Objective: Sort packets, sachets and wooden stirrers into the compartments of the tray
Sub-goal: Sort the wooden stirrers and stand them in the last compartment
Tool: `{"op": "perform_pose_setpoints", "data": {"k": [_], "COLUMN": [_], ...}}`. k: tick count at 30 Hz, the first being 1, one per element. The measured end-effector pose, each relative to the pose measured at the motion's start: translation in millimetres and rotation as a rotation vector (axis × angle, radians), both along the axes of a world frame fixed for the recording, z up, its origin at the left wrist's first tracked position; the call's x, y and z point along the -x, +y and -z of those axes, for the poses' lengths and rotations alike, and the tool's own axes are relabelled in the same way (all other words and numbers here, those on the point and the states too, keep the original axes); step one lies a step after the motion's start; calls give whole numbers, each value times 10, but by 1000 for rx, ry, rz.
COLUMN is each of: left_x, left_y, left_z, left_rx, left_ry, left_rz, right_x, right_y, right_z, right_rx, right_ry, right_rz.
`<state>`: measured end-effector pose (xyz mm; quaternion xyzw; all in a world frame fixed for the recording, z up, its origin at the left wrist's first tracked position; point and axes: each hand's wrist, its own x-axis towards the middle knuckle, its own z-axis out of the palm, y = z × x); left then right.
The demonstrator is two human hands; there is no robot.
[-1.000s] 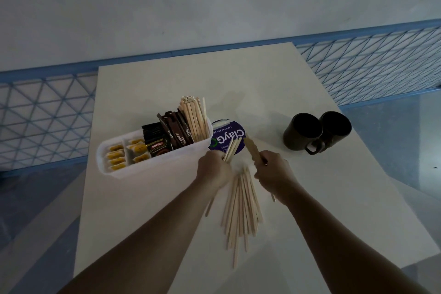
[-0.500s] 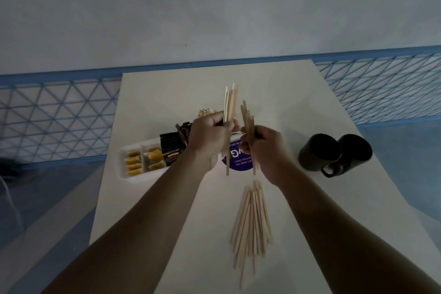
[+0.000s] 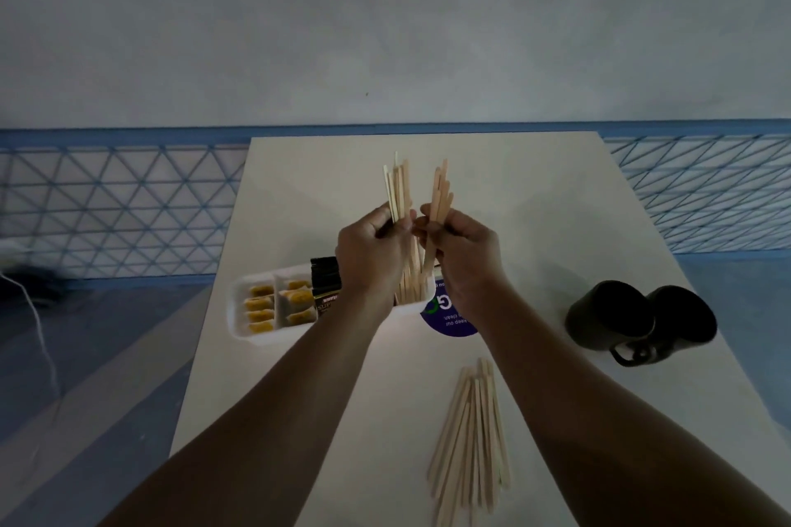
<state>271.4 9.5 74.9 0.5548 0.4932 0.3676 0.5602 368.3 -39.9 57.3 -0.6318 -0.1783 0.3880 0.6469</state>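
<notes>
My left hand (image 3: 370, 257) grips a small upright bunch of wooden stirrers (image 3: 397, 190) above the white tray (image 3: 244, 323). My right hand (image 3: 464, 252) holds a second bunch of stirrers (image 3: 441, 193) right beside it, fingertips almost touching. The tray holds yellow sachets (image 3: 259, 306) in its left compartments, dark packets (image 3: 325, 282) in the middle and standing stirrers (image 3: 411, 285) at its right end, partly hidden by my hands. A loose pile of stirrers (image 3: 471, 436) lies on the table near me.
Two dark mugs (image 3: 637, 319) stand at the right on the white table (image 3: 535, 193). A round blue sticker (image 3: 447, 314) lies next to the tray's right end. Blue mesh fencing runs behind and beside the table.
Both hands have risen from the table pile with stirrers and now hold them upright over the tray. The camera view has tilted upward.
</notes>
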Motion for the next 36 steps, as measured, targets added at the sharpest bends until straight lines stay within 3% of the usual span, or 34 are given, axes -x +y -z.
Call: {"op": "perform_pose_setpoints", "data": {"k": [5, 13, 23, 27, 32, 36], "left_x": [-17, -19, -14, 15, 45, 41], "left_y": [-24, -67, 16, 51, 104, 152], "left_z": [188, 408, 258, 227, 252, 235], "left_rx": [-8, -106, -264, -351, -347, -328], "left_ry": [87, 245, 289, 324, 349, 321], "left_rz": [-12, 25, 40, 59, 65, 73], "right_x": [34, 33, -40, -54, -62, -39], "right_y": [14, -27, 16, 0, -24, -10], "right_z": [155, 362, 349, 304, 284, 291], "right_rx": [56, 228, 376, 387, 428, 403], "right_ry": [-36, -279, -617, -658, -620, -699], "right_rz": [-49, -77, -136, -136, -156, -226]}}
